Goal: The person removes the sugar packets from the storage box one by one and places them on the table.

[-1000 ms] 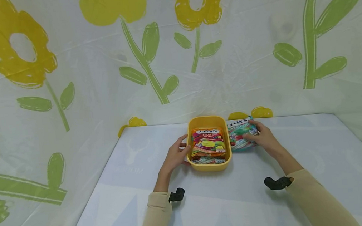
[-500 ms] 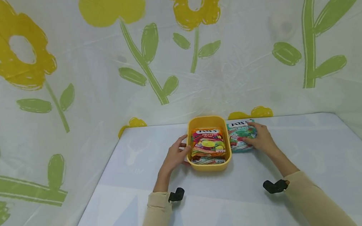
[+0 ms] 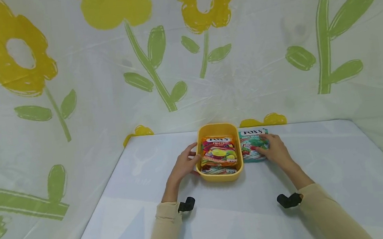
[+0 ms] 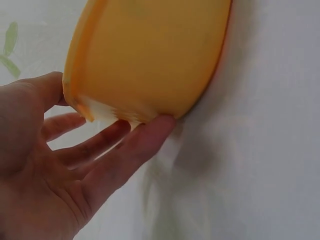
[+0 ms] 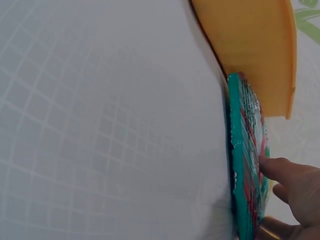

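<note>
A yellow plastic container [image 3: 222, 176] stands near the table's back edge. Inside it lies a FOX'S Fruits candy bag [image 3: 219, 151], with the end of another candy bag [image 3: 218, 170] showing below. My left hand [image 3: 182, 166] holds the container's left side; in the left wrist view, thumb and fingers touch its rim and outer wall. A teal FOX'S Mint Blossom candy bag [image 3: 250, 144] lies flat on the table against the container's right side. My right hand [image 3: 277, 150] grips this bag at its right part, thumb on the face; the other fingertips are partly hidden.
The pale table [image 3: 234, 214] reaches toward me, with its back edge just behind the container. A white curtain [image 3: 262, 67] printed with yellow flowers hangs behind and at the left. Each wrist wears a black camera.
My right hand has moved slightly left with the teal candy bag, which has turned straighter beside the container. My left hand and the container keep their place.
</note>
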Demonstrator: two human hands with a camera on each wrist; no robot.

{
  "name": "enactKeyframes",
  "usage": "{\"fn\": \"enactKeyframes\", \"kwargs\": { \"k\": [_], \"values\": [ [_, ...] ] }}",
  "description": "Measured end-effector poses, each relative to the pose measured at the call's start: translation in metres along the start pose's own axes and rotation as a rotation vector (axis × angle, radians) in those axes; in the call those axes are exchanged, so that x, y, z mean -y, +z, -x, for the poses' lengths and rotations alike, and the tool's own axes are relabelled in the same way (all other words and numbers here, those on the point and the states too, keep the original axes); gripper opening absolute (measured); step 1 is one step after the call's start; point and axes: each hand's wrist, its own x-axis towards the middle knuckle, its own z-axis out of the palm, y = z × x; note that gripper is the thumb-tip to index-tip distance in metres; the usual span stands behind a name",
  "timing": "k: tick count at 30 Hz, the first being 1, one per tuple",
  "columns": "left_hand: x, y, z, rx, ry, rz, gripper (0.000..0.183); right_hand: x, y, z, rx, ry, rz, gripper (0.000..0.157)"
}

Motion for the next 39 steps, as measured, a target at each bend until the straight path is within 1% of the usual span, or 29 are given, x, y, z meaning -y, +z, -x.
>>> {"fn": "enactKeyframes", "kwargs": {
  "k": [7,15,20,26,35,39],
  "values": [
    [-0.004,0.0001,-0.0013,0.008,-0.04,-0.016,0.059,-0.0028,0.001,0.0021,0.002,0.004,-0.013,0.057],
    [-0.0043,-0.0013,-0.0041,0.012,-0.032,-0.032,0.063,-0.0042,0.0023,0.0028,0.004,-0.01,-0.002,0.056],
    [-0.0068,-0.0037,-0.003,-0.003,-0.033,-0.037,0.062,-0.0044,0.0023,0.0033,-0.002,-0.021,0.004,0.056],
    [-0.0067,-0.0057,-0.003,0.005,-0.014,-0.028,0.061,-0.0055,0.0019,0.0028,-0.008,-0.029,0.007,0.055],
    [-0.0055,-0.0085,-0.0019,-0.003,-0.024,-0.038,0.06,-0.0063,0.0019,0.0026,0.002,-0.028,0.004,0.054],
    [-0.0054,-0.0087,-0.0025,-0.002,-0.033,-0.049,0.06,-0.007,0.0011,0.0025,-0.001,-0.041,0.013,0.053]
  ]
}}
